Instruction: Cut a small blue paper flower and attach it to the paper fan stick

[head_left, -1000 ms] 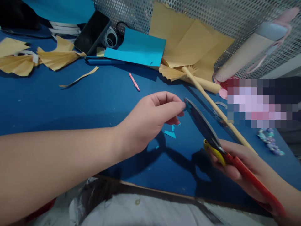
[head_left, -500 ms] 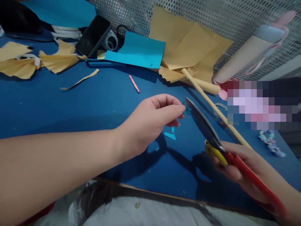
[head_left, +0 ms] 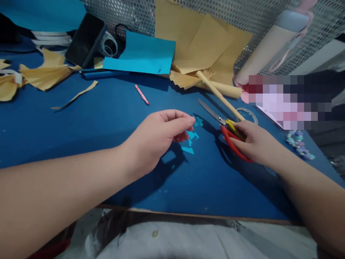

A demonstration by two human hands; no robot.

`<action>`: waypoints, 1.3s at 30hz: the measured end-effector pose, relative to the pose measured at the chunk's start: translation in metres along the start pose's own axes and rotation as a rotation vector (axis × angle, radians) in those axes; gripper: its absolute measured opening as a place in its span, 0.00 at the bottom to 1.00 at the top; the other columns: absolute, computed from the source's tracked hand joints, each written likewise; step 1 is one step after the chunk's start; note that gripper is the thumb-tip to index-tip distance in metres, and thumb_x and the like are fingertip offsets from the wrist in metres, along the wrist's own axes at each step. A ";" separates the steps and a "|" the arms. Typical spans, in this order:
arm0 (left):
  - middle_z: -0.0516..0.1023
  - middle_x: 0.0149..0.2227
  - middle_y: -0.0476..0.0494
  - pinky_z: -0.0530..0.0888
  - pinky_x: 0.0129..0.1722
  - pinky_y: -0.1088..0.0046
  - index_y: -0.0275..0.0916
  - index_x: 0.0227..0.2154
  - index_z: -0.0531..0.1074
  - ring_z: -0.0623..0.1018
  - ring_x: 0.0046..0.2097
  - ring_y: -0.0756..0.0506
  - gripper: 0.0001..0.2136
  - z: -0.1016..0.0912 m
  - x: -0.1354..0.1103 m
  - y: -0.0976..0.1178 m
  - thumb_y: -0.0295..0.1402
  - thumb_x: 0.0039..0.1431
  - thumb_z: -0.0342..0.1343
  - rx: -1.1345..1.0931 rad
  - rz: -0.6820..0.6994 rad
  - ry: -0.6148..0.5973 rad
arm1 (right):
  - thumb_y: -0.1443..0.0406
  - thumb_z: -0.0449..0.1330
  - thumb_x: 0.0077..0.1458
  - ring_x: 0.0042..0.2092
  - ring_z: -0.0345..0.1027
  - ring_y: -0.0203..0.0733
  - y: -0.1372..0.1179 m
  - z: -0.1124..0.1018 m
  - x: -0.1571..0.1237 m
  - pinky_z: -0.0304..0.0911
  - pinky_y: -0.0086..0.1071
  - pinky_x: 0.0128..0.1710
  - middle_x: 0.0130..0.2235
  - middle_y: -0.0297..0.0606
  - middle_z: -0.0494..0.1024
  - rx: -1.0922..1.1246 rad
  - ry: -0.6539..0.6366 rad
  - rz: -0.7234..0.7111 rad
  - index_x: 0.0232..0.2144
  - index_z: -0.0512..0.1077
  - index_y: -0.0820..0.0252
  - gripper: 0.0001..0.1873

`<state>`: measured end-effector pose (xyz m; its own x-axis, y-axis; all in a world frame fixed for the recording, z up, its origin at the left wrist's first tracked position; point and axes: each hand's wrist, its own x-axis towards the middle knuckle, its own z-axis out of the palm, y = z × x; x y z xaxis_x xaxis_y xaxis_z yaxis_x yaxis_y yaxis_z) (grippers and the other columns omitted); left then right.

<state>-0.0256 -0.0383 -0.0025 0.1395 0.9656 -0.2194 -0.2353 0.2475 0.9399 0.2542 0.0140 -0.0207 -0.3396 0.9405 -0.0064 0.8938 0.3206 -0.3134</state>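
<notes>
Half the scissors (head_left: 211, 112) under right hand (head_left: 254, 144)

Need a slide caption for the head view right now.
The left hand pinches a cyan paper cut-out; right hand holds scissors flat on the blue table beside cyan scraps.

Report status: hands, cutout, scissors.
Left hand pinching small blue paper cutout. Right hand gripping red-handled scissors, blades shut. Blue scraps on table below the cutout.
</notes>
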 end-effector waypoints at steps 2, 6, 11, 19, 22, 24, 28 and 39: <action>0.75 0.29 0.50 0.70 0.34 0.77 0.37 0.28 0.75 0.73 0.31 0.52 0.10 0.000 0.002 -0.001 0.38 0.54 0.66 0.012 -0.015 -0.016 | 0.50 0.59 0.56 0.34 0.63 0.46 0.004 0.000 0.006 0.57 0.37 0.33 0.32 0.42 0.70 -0.051 0.002 -0.111 0.32 0.72 0.60 0.18; 0.74 0.28 0.50 0.69 0.33 0.76 0.38 0.28 0.74 0.73 0.31 0.52 0.09 0.000 0.004 -0.002 0.37 0.54 0.66 0.119 -0.008 -0.032 | 0.49 0.60 0.57 0.38 0.67 0.50 0.005 0.001 0.014 0.62 0.40 0.37 0.34 0.44 0.72 -0.038 0.021 -0.146 0.37 0.77 0.61 0.21; 0.75 0.29 0.50 0.68 0.34 0.76 0.39 0.29 0.73 0.73 0.32 0.51 0.08 -0.001 0.003 -0.004 0.37 0.57 0.63 0.255 0.066 -0.099 | 0.53 0.60 0.60 0.49 0.69 0.53 -0.028 -0.013 -0.005 0.64 0.46 0.49 0.45 0.50 0.76 0.155 0.217 -0.219 0.41 0.79 0.60 0.17; 0.75 0.31 0.50 0.67 0.33 0.76 0.39 0.29 0.74 0.72 0.33 0.51 0.07 0.004 -0.006 -0.002 0.36 0.56 0.63 0.345 0.051 -0.213 | 0.56 0.69 0.51 0.35 0.71 0.39 -0.095 -0.014 -0.035 0.69 0.33 0.34 0.35 0.35 0.77 0.849 -0.174 -0.018 0.36 0.73 0.55 0.14; 0.75 0.30 0.49 0.68 0.33 0.76 0.39 0.28 0.74 0.72 0.33 0.50 0.07 0.005 -0.006 -0.001 0.36 0.55 0.64 0.353 0.041 -0.239 | 0.55 0.68 0.53 0.27 0.65 0.34 -0.100 -0.007 -0.028 0.63 0.30 0.27 0.26 0.31 0.72 0.903 -0.198 0.001 0.29 0.72 0.56 0.13; 0.76 0.32 0.49 0.70 0.35 0.75 0.39 0.31 0.75 0.74 0.34 0.50 0.07 0.004 -0.003 0.001 0.37 0.56 0.63 0.335 0.066 -0.192 | 0.55 0.68 0.53 0.25 0.63 0.33 -0.098 -0.008 -0.023 0.61 0.29 0.24 0.24 0.30 0.70 0.950 -0.191 0.008 0.27 0.71 0.57 0.14; 0.78 0.49 0.40 0.73 0.52 0.62 0.42 0.48 0.75 0.78 0.48 0.41 0.18 -0.011 0.006 0.008 0.45 0.58 0.61 0.719 0.260 -0.169 | 0.59 0.68 0.54 0.25 0.63 0.33 -0.075 -0.017 -0.010 0.59 0.27 0.23 0.24 0.31 0.72 0.961 -0.060 0.054 0.29 0.72 0.58 0.10; 0.48 0.73 0.29 0.46 0.70 0.44 0.41 0.71 0.53 0.49 0.73 0.26 0.54 -0.037 0.044 -0.007 0.63 0.46 0.62 1.578 0.305 -0.215 | 0.68 0.64 0.56 0.24 0.62 0.33 -0.033 0.002 0.021 0.58 0.30 0.24 0.23 0.32 0.70 1.064 0.224 0.125 0.26 0.68 0.57 0.09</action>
<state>-0.0534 0.0050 -0.0281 0.4317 0.8991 -0.0731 0.8721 -0.3953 0.2884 0.2165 0.0225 -0.0127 -0.1071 0.9933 0.0438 0.1714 0.0618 -0.9833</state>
